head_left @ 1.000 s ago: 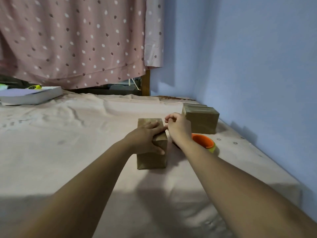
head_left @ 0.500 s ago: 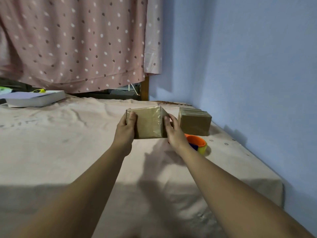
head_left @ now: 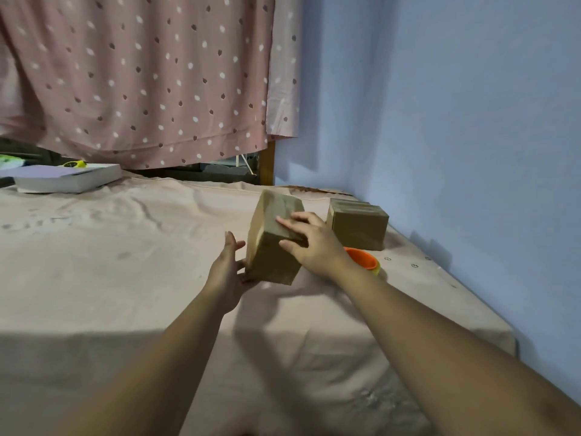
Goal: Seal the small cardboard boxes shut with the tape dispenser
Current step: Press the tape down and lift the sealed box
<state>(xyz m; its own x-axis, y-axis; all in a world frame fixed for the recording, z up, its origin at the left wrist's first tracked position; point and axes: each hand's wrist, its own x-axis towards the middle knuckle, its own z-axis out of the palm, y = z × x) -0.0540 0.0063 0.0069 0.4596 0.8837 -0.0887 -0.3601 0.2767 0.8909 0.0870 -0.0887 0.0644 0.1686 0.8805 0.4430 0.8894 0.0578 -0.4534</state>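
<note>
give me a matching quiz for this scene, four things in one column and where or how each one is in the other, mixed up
Things:
1 held box
2 grouped boxes
3 tape dispenser
4 book

Places or states:
a far left on the sheet
b tilted, lifted up
c at rest beside the blue wall
d orange, just in front of other boxes

Pairs: 1-b, 2-c, 3-d, 4-a

A tilted cardboard box [head_left: 269, 258] is held between the left hand [head_left: 229, 273], propping its lower edge, and the right hand [head_left: 315, 245], lying flat on its side. An orange tape dispenser [head_left: 362, 258] sits behind the right wrist, near stacked boxes [head_left: 358, 226].
</note>
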